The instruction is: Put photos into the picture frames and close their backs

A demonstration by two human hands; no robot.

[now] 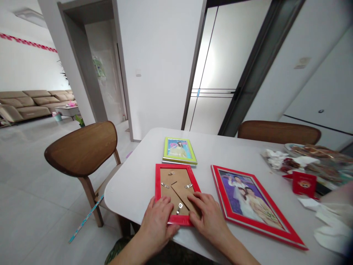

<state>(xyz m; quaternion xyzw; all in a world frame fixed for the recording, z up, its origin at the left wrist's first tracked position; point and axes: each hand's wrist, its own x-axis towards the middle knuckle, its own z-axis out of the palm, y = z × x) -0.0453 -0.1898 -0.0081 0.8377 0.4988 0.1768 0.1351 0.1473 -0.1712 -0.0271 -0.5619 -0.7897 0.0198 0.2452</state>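
A small red picture frame [158, 184] lies face down on the white table, its brown backing board [168, 193] facing up. Several metal turn clips sit around the board, and a slanted slit crosses its middle. My left hand [157, 217] is closed over the lower left corner, fingers on the edge and thumb at the bottom border. Over the lower right corner, my right hand [206, 213] is closed too, fingertips on the board and thumb by the bottom edge. Both palms hide parts of the frame.
A larger red frame with a couple's photo [245, 198] lies at right. Behind is a yellow-green frame [180, 150]. Food trays [322, 156], a red packet [304, 184] and crumpled tissues [335, 224] occupy the right side. Wooden chairs [82, 147] stand at the table [129, 184].
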